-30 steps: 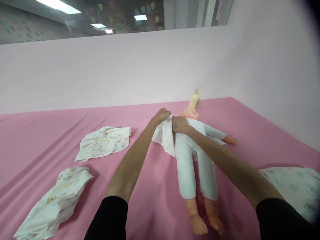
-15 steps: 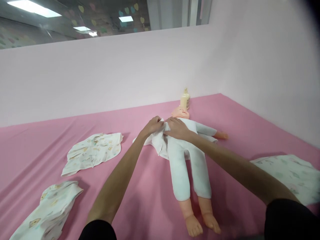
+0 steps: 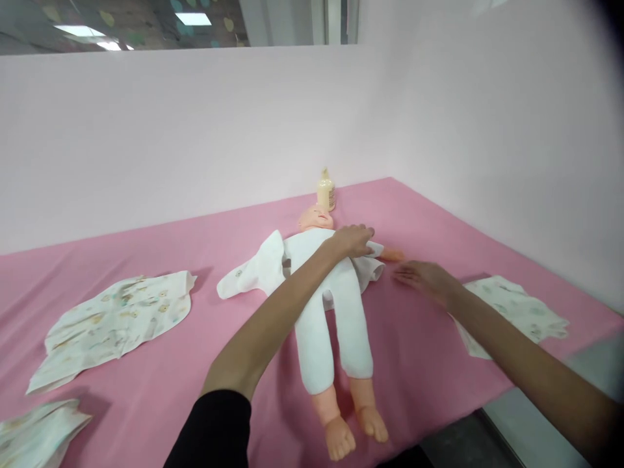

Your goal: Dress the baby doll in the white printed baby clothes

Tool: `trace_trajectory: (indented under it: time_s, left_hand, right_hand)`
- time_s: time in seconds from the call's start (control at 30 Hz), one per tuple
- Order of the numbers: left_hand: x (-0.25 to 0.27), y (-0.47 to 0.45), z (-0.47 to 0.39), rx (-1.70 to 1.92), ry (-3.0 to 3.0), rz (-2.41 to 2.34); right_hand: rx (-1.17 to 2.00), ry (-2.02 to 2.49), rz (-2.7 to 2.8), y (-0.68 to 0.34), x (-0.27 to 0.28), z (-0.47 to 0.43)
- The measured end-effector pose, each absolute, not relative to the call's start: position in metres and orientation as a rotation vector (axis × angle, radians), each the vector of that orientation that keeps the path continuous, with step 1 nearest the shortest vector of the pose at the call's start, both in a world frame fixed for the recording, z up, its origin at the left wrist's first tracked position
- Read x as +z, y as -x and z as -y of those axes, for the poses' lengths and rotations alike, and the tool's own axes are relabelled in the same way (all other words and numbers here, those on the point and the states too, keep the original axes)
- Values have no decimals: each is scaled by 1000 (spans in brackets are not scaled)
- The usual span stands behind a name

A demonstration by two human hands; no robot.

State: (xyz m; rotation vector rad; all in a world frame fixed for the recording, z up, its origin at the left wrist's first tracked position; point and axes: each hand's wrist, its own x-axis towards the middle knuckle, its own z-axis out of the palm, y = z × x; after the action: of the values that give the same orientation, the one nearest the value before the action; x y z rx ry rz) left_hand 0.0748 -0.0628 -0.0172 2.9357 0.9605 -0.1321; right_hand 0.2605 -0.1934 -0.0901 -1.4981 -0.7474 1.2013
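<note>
A baby doll [image 3: 336,318] with a white cloth body lies on its back, its head away from me and its bare feet towards me. Spread beneath it is a white baby shirt [image 3: 248,276], one sleeve out to the left and an edge showing at the right. My left hand [image 3: 353,240] reaches across the doll's chest and is closed round its upper arm on the right side; the fingertips are partly hidden. Just beside the doll's hand, my right hand [image 3: 424,276] hovers with fingers stretched out and nothing seen in it.
Behind the doll's head stands a cream pump bottle [image 3: 325,192]. Patterned baby clothes [image 3: 121,318] lie at the left, with another cloth [image 3: 39,432] nearer me. A printed garment [image 3: 517,309] rests under my right forearm. White walls border the pink-covered table [image 3: 419,377].
My left hand has left the shirt at the doll's left side and crossed to its right arm. My right hand has moved off the chest to the right. The view has turned right.
</note>
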Motion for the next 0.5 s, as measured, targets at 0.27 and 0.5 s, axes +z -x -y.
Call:
trace_trajectory:
  time_s: [0.27,0.5]
  left_hand:
    - [-37,-111,31,-445,-2742,-1002]
    - [-40,-103,29,-341,-2788,-965]
  right_hand:
    - [1428,1245,379,-242,-94,181]
    - [1431,1185,397,-239,-104,174]
